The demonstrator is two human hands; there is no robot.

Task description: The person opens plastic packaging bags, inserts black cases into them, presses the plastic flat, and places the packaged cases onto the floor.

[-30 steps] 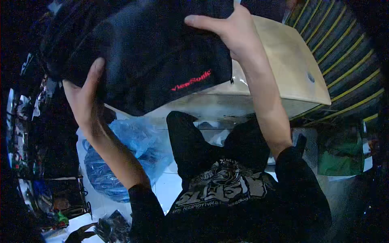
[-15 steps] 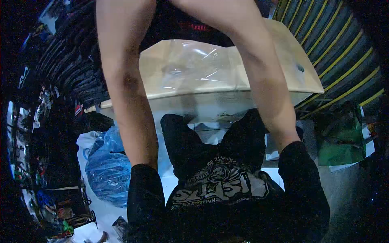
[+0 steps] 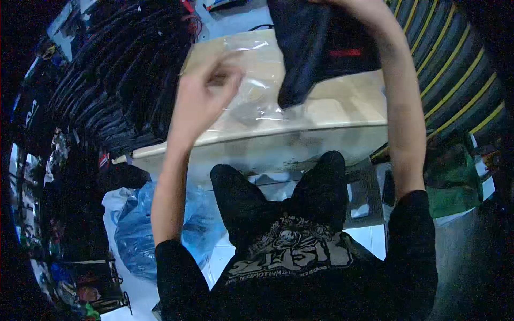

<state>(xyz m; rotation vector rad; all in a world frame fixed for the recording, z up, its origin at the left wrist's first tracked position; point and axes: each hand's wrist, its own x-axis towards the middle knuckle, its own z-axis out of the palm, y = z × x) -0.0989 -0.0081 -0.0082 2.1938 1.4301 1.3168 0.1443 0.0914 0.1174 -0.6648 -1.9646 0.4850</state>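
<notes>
A black garment (image 3: 326, 53) with a small red mark hangs over the right part of a pale table (image 3: 348, 88). My right hand (image 3: 367, 9), cut off by the top edge of the view, grips the garment's upper part; its fingertips are hidden. To the left, my left hand (image 3: 203, 96) is over clear plastic film (image 3: 259, 85) on the tabletop. It is smeared by motion, with the thumb and loosely bent fingers apart and nothing visible between them.
Stacked dark garments (image 3: 112, 85) rise left of the table. Dark folded items with yellow stripes (image 3: 455, 69) are stacked at right. A blue plastic bag (image 3: 144, 235) lies on the floor at left, and a green bag (image 3: 455, 184) at right. Behind the table is a light blue surface (image 3: 235, 21).
My left hand has come back toward me and off the garment, into view. The garment has shifted right with my right hand, uncovering more tabletop and plastic film.
</notes>
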